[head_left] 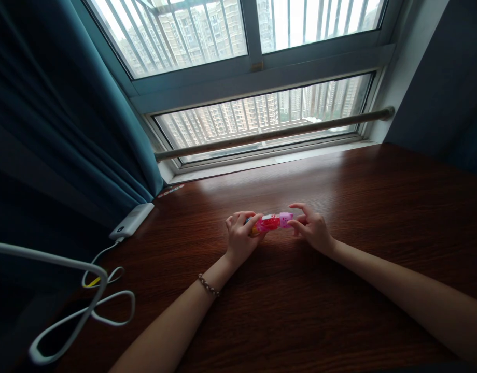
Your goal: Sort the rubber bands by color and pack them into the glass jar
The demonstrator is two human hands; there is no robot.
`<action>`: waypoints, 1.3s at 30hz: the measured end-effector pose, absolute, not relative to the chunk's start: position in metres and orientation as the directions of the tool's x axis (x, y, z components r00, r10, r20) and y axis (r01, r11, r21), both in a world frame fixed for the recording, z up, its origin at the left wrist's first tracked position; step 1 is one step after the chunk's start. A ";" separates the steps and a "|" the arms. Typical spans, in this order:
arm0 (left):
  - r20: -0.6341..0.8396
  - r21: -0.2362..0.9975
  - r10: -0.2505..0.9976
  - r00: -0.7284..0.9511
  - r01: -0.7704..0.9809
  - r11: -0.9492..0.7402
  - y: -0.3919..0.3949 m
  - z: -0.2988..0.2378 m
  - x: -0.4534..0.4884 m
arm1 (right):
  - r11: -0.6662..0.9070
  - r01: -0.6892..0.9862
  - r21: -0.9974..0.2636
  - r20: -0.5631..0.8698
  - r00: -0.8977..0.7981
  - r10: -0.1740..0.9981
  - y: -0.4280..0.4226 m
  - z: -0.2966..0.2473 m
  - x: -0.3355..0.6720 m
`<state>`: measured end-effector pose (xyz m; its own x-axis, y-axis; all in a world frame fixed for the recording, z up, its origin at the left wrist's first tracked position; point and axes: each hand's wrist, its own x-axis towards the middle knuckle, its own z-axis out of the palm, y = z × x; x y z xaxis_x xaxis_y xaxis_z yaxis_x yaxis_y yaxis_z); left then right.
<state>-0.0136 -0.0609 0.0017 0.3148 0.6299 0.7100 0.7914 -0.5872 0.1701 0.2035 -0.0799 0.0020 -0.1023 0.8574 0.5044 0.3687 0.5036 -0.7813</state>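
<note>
Just above the table lies a small red and pink tube [270, 223] with a pale pink, dotted end piece, held sideways. My left hand [241, 230] is closed around its left part, so that end is mostly hidden by the fingers. At the pink end is my right hand [311, 228], its index finger and thumb spread apart. The thumb tip is close to the end piece; whether it touches I cannot tell. What kind of tube this is, I cannot make out.
The dark wooden table [320, 305] reaches to a window with a metal rail [277, 135]. At the left, a white power bank [132, 221] sits by the blue curtain [117, 129]. A white cable [94, 269] loops down from there.
</note>
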 end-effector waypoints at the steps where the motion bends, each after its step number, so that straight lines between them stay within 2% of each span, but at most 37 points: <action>1: 0.708 0.176 0.634 0.311 0.792 -0.585 -0.061 0.002 -0.014 | 0.485 0.382 -0.787 0.484 -0.104 0.869 -0.080 0.002 0.205; 8: 0.701 0.196 0.653 0.288 0.802 -0.564 -0.060 0.002 -0.014 | 0.523 0.448 -0.725 0.537 -0.109 0.837 -0.082 0.003 0.201; 15: 0.706 0.183 0.648 0.285 0.811 -0.555 -0.059 0.001 -0.016 | 0.677 0.374 -0.634 0.649 -0.219 0.729 -0.074 0.001 0.199; 17: 0.714 0.157 0.634 0.296 0.815 -0.557 -0.059 0.001 -0.016 | 0.636 0.419 -0.648 0.613 -0.208 0.762 -0.073 0.000 0.200; 21: 0.726 0.078 0.580 0.369 0.794 -0.602 -0.062 0.003 -0.015 | 0.444 0.591 -0.673 0.445 -0.156 0.882 -0.073 -0.004 0.207; 24: 0.736 0.090 0.576 0.357 0.791 -0.605 -0.062 0.003 -0.014 | 0.356 0.613 -0.705 0.405 -0.064 0.912 -0.073 -0.004 0.209; 27: 0.734 0.139 0.610 0.298 0.814 -0.564 -0.060 0.003 -0.015 | 0.445 0.481 -0.755 0.486 -0.044 0.873 -0.074 0.002 0.206; 29: 0.724 0.159 0.633 0.275 0.826 -0.541 -0.059 0.002 -0.015 | 0.561 0.369 -0.741 0.573 -0.088 0.815 -0.075 0.006 0.202; 31: 0.718 0.155 0.638 0.279 0.829 -0.537 -0.059 0.002 -0.015 | 0.603 0.323 -0.729 0.608 -0.099 0.788 -0.077 0.007 0.199; 36: 0.720 0.136 0.622 0.308 0.816 -0.562 -0.061 0.002 -0.013 | 0.398 0.438 -0.806 0.446 0.009 0.895 -0.076 0.001 0.204; 39: 0.717 0.142 0.626 0.306 0.815 -0.561 -0.061 0.003 -0.013 | 0.430 0.453 -0.781 0.476 -0.014 0.879 -0.076 0.001 0.205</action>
<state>-0.0130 -0.0610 0.0025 0.3059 0.6258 0.7175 0.8153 -0.5614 0.1421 0.2051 -0.0760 0.0012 -0.0138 0.8791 0.4765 0.4530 0.4303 -0.7808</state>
